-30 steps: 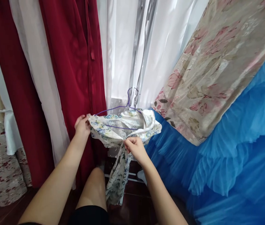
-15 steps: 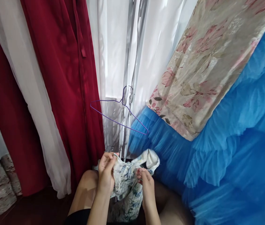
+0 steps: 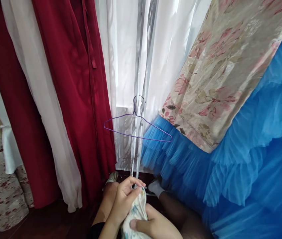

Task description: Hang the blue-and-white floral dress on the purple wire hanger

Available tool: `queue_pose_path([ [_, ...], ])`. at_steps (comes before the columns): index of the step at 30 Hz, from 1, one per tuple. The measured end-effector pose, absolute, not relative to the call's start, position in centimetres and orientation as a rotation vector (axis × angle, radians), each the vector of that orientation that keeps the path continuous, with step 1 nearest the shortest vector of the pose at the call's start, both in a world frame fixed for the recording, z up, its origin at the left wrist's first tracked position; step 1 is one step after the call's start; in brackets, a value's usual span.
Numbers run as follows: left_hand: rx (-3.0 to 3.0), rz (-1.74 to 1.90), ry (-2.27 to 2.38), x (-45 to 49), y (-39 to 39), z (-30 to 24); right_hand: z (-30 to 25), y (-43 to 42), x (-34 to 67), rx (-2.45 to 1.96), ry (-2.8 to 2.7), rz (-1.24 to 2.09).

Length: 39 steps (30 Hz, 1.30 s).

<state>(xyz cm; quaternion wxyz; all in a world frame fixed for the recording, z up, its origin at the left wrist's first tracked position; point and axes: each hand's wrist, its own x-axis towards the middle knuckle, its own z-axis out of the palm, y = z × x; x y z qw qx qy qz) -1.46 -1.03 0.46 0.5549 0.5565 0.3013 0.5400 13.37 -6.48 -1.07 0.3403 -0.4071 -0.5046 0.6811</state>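
Observation:
A white garment with a blue-green floral print (image 3: pixel 138 205) lies gathered over my lap. My left hand (image 3: pixel 127 196) is closed on its upper edge, thumb and fingers pinching the cloth. My right hand (image 3: pixel 153 222) grips the same garment lower down, its thumb lying on top of the fabric and the other fingers hidden beneath. Much of the garment is cut off by the bottom of the view. Beyond my hands, a purple wire hanger (image 3: pixel 138 136) hangs bare from a metal stand (image 3: pixel 137 66).
Long dark red cloth (image 3: pixel 61 99) and a pale sheer panel (image 3: pixel 43 109) hang at left. To the right are a beige floral garment (image 3: pixel 213 83) and blue ruffled tulle (image 3: pixel 255 159). White curtains (image 3: pixel 178 43) hang behind the stand. My legs are folded below.
My hands have drawn closer together and lower with the garment, which is now folded narrower. The strap-like loop no longer sticks out to the right. The hanger has turned to hang more level.

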Motion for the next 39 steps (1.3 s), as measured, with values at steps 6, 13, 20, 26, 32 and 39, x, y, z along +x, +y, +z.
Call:
queue_pose_path([
  [6,1.346,0.818,0.539,-1.7,-3.7,-4.5,1.0,-8.8,15.2,-0.884,-0.729,1.729],
  [13,1.833,0.730,0.935,-5.5,-4.2,-10.8,3.5,-9.8,24.3,-1.150,-0.726,1.320],
  [20,2.071,1.098,0.983,-9.9,1.7,-1.2,11.1,2.9,31.2,-1.108,-1.083,0.968],
  [26,1.819,1.435,0.841,-8.4,3.2,6.7,15.5,15.0,27.0,-1.037,-1.044,1.023],
  [32,1.800,1.401,0.902,-11.3,4.7,7.8,15.6,16.5,23.7,-1.048,-1.253,1.427],
  [39,1.922,1.238,0.986,-15.2,5.9,8.0,14.5,14.4,23.3,-1.076,-1.259,1.581],
])
